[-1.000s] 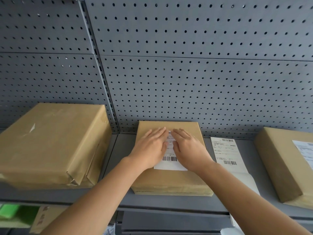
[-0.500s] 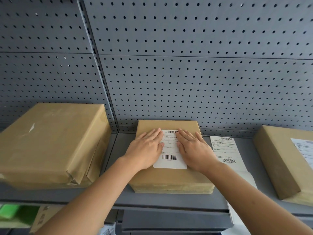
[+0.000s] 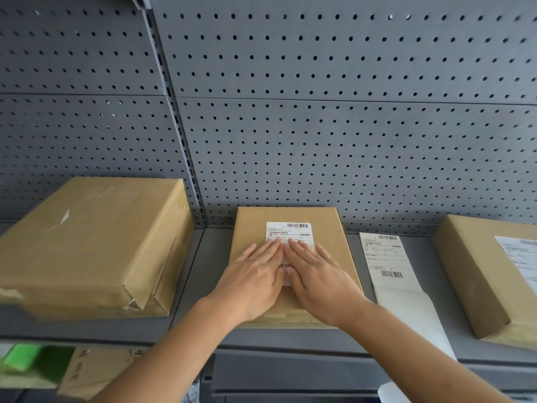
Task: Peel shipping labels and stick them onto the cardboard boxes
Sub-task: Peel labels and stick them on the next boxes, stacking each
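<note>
A flat cardboard box (image 3: 334, 228) lies in the middle of the grey shelf (image 3: 212, 257). A white shipping label (image 3: 290, 232) with barcodes is stuck on its top. My left hand (image 3: 252, 283) and my right hand (image 3: 316, 280) lie flat side by side on the lower half of the label, fingers together and pointing away, pressing down. They hide the label's lower part. A strip of labels (image 3: 386, 260) on backing paper lies on the shelf just right of the box and hangs over the front edge.
A big box wrapped in brown paper (image 3: 87, 245) stands at the left. At the right another brown box (image 3: 476, 274) carries a label (image 3: 520, 257). Grey pegboard (image 3: 319, 141) forms the back wall. Below the shelf are a green object (image 3: 26, 359) and another carton (image 3: 96, 370).
Both hands slid from the label's two sides back toward me and together. They now cover its lower half, and its top part with a barcode shows.
</note>
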Motion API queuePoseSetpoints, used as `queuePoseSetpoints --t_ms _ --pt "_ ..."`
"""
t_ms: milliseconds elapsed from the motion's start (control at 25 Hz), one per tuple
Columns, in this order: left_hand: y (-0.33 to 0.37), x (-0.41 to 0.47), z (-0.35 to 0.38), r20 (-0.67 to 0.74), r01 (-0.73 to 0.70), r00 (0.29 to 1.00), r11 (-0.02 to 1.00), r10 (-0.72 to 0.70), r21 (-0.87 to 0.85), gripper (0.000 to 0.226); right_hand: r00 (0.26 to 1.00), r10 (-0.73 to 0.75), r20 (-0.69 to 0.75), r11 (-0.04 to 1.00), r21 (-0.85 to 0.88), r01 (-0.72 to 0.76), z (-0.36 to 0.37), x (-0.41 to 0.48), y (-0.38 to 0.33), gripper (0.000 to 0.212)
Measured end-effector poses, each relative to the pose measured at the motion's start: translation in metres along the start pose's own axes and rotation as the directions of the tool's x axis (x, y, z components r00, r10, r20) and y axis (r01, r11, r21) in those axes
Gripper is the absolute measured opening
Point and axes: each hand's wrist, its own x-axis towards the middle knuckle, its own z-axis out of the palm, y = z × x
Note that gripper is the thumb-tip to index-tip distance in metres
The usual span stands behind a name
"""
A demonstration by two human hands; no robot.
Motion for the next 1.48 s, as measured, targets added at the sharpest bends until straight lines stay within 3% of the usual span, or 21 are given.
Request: queuePoseSetpoints --t_ms 120,520,920,1320,1400,1480 --pt "-0.001 -0.003 0.001 0.005 0.02 1.0 1.0 -0.02 0.015 0.059 1.0 0.01 0.004 0.999 -0.053 -0.01 0.004 -0.004 0.007 0.073" --pt "-0.008 -0.016 -0.004 0.041 0.105 0.993 0.994 -0.106 0.021 0.06 0.994 0.11 -0.018 0.993 -0.05 -0.111 -0.003 -0.021 0.025 0.08" --pt "0.023 -0.056 0.007 0.037 -0.015 0.999 1.0 0.015 0.01 0.076 0.998 -0.057 0.026 0.997 -0.057 0.058 0.011 -0.058 -0.017 0.062" --pt "-0.007 -0.071 0.001 0.069 0.14 0.987 0.99 -0.142 0.028 0.068 0.992 0.102 -0.077 0.993 -0.052 -0.106 0.0 -0.084 0.026 0.067" --pt "-0.017 -0.072 0.002 0.046 0.214 0.976 0.976 -0.213 -0.034 0.067 0.991 0.124 -0.044 0.992 0.023 -0.123 -0.004 -0.086 0.028 0.067" --pt "-0.023 -0.072 0.004 0.027 0.309 0.95 0.928 -0.31 -0.206 0.069 0.979 0.197 -0.061 0.966 0.183 -0.183 -0.01 -0.082 0.03 0.061"
